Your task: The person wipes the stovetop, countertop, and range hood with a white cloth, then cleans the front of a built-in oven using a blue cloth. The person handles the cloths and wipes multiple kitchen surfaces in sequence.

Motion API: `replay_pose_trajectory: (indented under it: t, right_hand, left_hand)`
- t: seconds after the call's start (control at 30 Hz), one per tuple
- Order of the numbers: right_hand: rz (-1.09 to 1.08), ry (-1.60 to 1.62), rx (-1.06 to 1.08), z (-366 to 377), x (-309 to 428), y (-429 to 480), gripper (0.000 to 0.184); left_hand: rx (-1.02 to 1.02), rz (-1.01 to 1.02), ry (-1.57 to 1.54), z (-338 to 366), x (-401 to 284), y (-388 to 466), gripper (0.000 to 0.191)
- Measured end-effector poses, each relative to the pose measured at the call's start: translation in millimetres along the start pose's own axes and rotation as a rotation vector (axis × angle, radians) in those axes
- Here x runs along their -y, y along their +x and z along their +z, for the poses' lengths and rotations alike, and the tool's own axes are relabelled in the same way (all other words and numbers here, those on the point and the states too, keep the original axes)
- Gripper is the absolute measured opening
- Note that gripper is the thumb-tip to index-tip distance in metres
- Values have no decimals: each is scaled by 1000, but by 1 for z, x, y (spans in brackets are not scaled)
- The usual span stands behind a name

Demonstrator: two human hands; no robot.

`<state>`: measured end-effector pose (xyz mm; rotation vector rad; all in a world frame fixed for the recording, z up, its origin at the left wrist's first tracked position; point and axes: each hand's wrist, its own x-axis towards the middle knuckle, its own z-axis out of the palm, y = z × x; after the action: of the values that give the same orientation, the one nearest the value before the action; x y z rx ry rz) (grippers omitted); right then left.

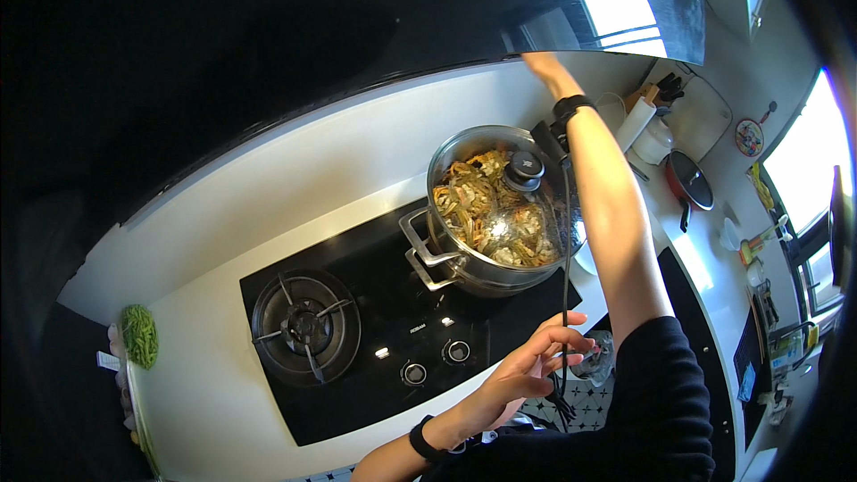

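Note:
A stacked stainless steel steamer pot point(462, 279) sits on the right side of the black gas hob point(375, 304). Through its glass lid point(495, 207) show several cooked crabs; a black lid knob point(524, 171) tops it. My right hand point(550, 72) reaches up past the pot to the lower edge of the black range hood point(375, 27), which hides its fingers. A dark cable point(567, 248) hangs from the device point(554, 140) at my right wrist. My left hand point(529, 365), fingers apart, is beside that cable in front of the hob; whether they touch I cannot tell.
Left on the hob is a bare burner point(304, 327); two control knobs point(435, 363) sit at its front. Green vegetables point(139, 337) lie on the far-left counter. To the right stand a paper towel roll point(635, 124), a white kettle point(653, 139) and a lidded red pan point(688, 181).

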<state>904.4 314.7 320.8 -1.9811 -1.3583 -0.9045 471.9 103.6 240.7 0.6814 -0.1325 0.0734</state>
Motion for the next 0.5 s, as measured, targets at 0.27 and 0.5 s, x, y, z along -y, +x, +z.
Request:
replay_pose_trajectory:
  t: [0.27, 0.5]
  right_hand:
    - [245, 133, -2, -16, 80, 22, 34]
    - [232, 129, 24, 12, 237, 22, 35]
  left_hand:
    - [31, 31, -54, -7, -12, -35, 69]
    - [13, 91, -36, -12, -34, -119, 68]
